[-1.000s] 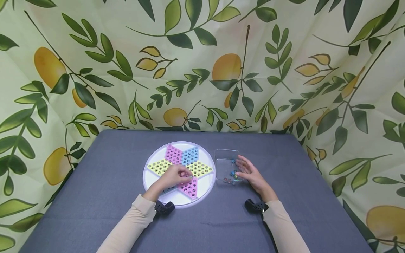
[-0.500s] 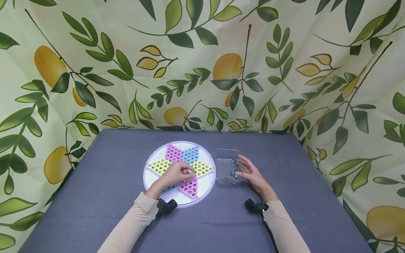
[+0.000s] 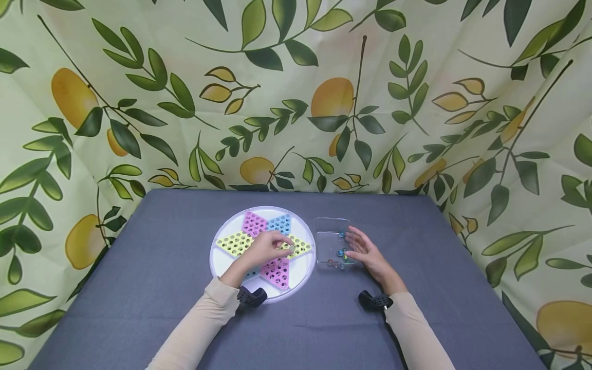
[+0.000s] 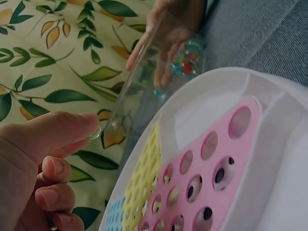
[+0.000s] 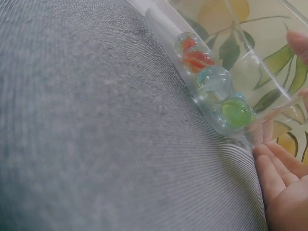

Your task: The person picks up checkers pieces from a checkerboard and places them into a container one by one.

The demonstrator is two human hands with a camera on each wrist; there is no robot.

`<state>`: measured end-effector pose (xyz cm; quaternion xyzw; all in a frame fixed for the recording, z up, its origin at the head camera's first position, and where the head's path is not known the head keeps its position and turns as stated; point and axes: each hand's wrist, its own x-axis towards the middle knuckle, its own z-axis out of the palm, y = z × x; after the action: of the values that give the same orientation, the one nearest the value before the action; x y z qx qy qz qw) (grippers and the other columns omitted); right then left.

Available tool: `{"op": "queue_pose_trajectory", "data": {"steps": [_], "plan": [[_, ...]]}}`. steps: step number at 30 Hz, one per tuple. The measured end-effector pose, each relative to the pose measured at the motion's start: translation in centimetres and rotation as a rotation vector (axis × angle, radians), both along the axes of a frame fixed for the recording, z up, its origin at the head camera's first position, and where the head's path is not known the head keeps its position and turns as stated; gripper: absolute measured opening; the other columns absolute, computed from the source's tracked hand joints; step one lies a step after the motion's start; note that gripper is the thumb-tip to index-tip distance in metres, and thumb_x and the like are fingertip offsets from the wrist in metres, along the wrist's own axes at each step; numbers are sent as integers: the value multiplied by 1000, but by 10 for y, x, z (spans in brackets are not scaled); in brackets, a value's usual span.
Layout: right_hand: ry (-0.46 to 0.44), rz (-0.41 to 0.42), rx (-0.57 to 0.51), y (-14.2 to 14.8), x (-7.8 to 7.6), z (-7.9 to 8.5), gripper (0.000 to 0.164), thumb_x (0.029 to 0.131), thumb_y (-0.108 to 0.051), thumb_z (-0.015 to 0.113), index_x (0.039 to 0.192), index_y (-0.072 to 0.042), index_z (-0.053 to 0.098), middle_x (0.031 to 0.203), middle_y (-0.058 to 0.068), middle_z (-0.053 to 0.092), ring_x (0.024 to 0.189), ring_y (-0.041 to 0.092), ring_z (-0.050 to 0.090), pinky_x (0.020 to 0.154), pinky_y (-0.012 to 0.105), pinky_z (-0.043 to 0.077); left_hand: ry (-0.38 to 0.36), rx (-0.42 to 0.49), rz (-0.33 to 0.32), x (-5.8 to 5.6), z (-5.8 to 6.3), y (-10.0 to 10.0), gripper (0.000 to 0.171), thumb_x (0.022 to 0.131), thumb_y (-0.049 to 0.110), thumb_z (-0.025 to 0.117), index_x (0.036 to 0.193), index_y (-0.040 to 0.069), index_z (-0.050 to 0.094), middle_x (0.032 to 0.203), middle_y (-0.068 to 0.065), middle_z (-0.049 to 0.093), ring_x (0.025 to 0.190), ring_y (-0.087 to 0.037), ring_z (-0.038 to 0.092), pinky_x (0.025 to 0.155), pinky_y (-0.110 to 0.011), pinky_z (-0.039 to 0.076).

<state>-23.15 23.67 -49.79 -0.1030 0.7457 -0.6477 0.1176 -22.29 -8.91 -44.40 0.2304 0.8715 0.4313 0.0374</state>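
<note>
My left hand (image 3: 265,248) pinches a clear greenish marble (image 4: 95,133) between thumb and forefinger, above the right yellow point of a round white Chinese checkers board (image 3: 300,272). Its other fingers are curled in. Pink, yellow and blue star points with holes cover the board; the hand hides part of the centre. My right hand (image 3: 370,257) rests at the right side of a clear plastic box (image 3: 329,219), fingers relaxed along its wall. Inside lie several glass marbles (image 5: 236,113), some with red, blue or green.
A grey cloth (image 3: 324,329) covers the table under the board and box. Leaf-and-fruit patterned fabric (image 3: 277,103) hangs behind and at both sides. Each wrist wears a black camera (image 3: 252,296).
My left hand has lifted from the board's middle near the front pink point and moved right and away, carrying the marble over the right yellow point. My right hand has stayed put.
</note>
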Motion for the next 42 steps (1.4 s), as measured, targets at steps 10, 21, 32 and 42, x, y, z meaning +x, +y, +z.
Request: {"op": "queue_pose_trajectory", "data": {"steps": [10,21,32,42], "plan": [[9,15,-2,0,0,1,78,90,-4,62,153,-9,17,158,25,20,148,39,19,120,47,15,57,28,-36,-3,5,17,20,81,17,75,97,6,74,69,3,48,64,-2,39,58,-13,36],[11,8,-6,0,0,1,79,89,-6,63,153,-10,18,158,25,21,148,39,20,121,42,18,76,51,-61,-6,5,37,21,81,17,75,98,5,74,71,-7,52,66,-2,38,60,-14,35],[10,11,-12,-1,0,0,79,89,-5,63,153,-8,17,157,26,22,148,40,20,120,51,12,46,53,-66,-4,0,52,20,82,15,74,98,5,74,71,-1,50,64,-1,38,60,-12,34],[0,-3,4,-2,0,2,80,88,-6,64,153,-10,18,157,25,23,149,38,21,122,42,18,52,63,-60,-5,-5,61,19,82,14,73,99,4,73,70,2,48,66,-3,39,62,-13,35]]}}
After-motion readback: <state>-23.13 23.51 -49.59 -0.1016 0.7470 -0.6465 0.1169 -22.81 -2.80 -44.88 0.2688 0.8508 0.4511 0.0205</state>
